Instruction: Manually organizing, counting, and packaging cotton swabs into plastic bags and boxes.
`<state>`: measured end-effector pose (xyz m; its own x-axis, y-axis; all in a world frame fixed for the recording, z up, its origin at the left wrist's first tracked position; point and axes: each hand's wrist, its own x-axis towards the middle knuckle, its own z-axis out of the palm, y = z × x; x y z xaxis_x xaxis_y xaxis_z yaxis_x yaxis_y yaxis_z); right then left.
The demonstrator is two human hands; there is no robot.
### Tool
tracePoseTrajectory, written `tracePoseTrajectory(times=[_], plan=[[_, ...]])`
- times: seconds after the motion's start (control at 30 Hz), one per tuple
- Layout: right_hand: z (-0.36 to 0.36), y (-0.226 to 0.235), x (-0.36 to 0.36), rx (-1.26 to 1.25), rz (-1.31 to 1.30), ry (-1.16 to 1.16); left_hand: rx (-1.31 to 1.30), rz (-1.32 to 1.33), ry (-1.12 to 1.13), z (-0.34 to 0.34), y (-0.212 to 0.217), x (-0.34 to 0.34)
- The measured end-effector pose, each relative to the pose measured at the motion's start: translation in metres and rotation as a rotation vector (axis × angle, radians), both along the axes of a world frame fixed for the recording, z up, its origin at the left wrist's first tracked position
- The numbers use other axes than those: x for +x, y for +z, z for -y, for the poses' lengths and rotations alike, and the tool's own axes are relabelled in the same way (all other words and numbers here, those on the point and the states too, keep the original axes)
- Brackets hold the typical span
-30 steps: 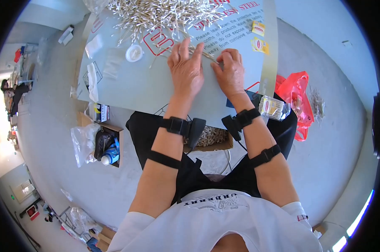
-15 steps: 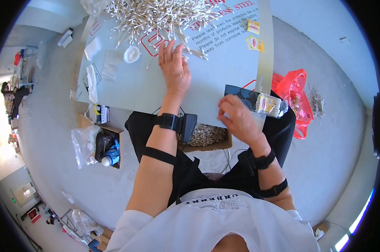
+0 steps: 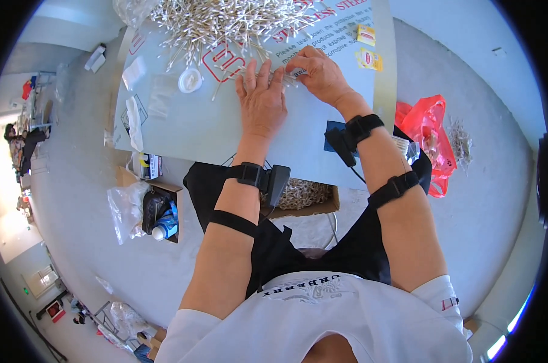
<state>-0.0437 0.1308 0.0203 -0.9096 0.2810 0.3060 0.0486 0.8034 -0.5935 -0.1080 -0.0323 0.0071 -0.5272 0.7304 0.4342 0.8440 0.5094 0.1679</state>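
Observation:
On the table lies a big heap of cotton swabs (image 3: 225, 24), with a few loose ones between it and me. My left hand (image 3: 262, 103) rests palm down on some of these loose swabs, fingers stretched and a little apart. Just right of it, my right hand (image 3: 321, 77) has thumb and fingers pinched at the ends of the same swabs; how many it grips is hidden. A clear packet of swabs (image 3: 402, 145) at the table's right front edge shows only in part behind my right forearm, near a dark blue sheet (image 3: 333, 137).
A round white tub (image 3: 190, 80) and clear plastic sleeves (image 3: 160, 97) lie to the left. Yellow labels (image 3: 369, 59) are at the table's right side. A red plastic bag (image 3: 428, 133) hangs beyond the right edge. Under the front edge stands a cardboard box (image 3: 313, 210) of swabs.
My right hand has moved forward and left, from above the table's front edge to the loose swabs beside my left hand. My left hand has shifted slightly right and nearer me.

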Motion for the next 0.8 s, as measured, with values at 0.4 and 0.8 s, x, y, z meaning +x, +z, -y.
tracePoseTrajectory(times=[0.4, 0.8], plan=[[0.012, -0.005, 0.012, 0.029, -0.007, -0.062, 0.032, 0.053, 0.026, 0.002, 0.005, 0.000], [0.014, -0.002, 0.017, 0.148, 0.100, -0.197, 0.073, 0.033, 0.020, 0.002, 0.003, 0.001]])
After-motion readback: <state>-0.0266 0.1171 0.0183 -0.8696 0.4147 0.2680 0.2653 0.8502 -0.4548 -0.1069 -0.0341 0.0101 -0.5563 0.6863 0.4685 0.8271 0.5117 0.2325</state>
